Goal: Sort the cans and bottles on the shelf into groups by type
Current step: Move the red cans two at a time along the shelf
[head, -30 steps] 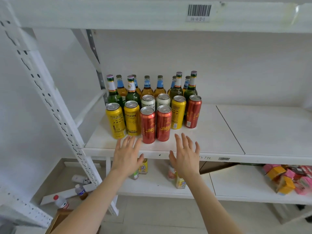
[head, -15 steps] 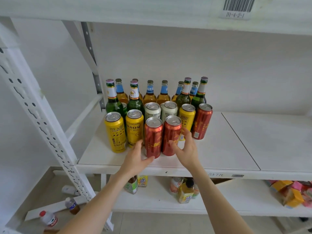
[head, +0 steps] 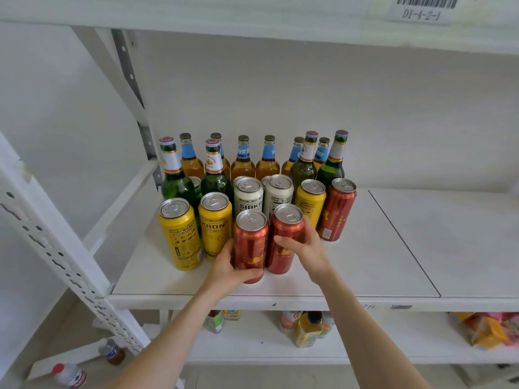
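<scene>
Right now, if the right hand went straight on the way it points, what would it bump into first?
The right hand grips the right-hand red can, so that can would lead. Just behind it stands a white can, probably the first thing met. The yellow can beside it is nearly as close, and depth is hard to judge.

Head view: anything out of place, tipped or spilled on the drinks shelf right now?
Nothing tipped or spilled. One oddity: a lone red can at the right end is parted by a yellow can from the front red cans gripped by the left hand and right hand.
</scene>
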### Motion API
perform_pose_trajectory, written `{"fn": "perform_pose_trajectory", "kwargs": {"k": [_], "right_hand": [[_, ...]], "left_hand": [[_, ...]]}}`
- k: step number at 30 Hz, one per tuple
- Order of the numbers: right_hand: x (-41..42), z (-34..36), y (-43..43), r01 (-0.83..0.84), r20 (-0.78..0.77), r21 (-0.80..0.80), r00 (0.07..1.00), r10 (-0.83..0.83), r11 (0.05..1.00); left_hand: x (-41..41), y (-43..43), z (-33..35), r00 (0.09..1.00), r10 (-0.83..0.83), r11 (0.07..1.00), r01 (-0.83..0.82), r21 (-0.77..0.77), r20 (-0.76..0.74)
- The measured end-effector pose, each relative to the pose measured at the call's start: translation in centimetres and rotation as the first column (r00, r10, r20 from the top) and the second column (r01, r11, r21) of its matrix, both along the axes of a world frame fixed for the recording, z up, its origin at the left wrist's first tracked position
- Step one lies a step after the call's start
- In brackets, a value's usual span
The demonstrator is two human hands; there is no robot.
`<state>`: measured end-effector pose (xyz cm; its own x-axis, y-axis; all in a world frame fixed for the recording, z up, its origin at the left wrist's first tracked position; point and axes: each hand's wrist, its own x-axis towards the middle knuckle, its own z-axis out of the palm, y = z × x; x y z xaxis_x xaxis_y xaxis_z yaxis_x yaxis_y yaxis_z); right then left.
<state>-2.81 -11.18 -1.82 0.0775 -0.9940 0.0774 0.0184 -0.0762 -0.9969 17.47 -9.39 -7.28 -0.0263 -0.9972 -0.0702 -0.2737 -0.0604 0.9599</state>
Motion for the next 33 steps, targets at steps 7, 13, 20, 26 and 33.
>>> {"fn": "perform_pose_trajectory", "kwargs": {"k": [7,13,20,26,33], "right_hand": [[-0.3,-0.1,1.0,0.040,0.103,0.152,0.993,-0.056,0.988],[-0.6,-0.1,2.8,0.083,0.139,0.262,0.983,-0.122,0.962],[-1.5,0.3,5.7,0.130,0.163,0.352,0.967,-0.198,0.927],[-2.3,0.5,9.4,0.169,0.157,0.366,0.958,-0.239,0.915],[-3.7,1.3,13.9,0.197,0.129,0.330,0.959,-0.251,0.923]], "left_hand": [[0.0,2.2,1.4,0.996,-0.062,0.997,0.065,0.042,-0.064],[-0.5,4.9,2.8,0.979,-0.044,0.994,0.063,0.090,-0.200],[-0.9,8.3,3.9,0.952,0.009,0.989,0.037,0.144,-0.305],[-0.7,11.5,3.6,0.948,0.059,0.984,-0.002,0.180,-0.313],[-1.1,15.6,4.3,0.959,0.047,0.986,0.001,0.169,-0.280]]}}
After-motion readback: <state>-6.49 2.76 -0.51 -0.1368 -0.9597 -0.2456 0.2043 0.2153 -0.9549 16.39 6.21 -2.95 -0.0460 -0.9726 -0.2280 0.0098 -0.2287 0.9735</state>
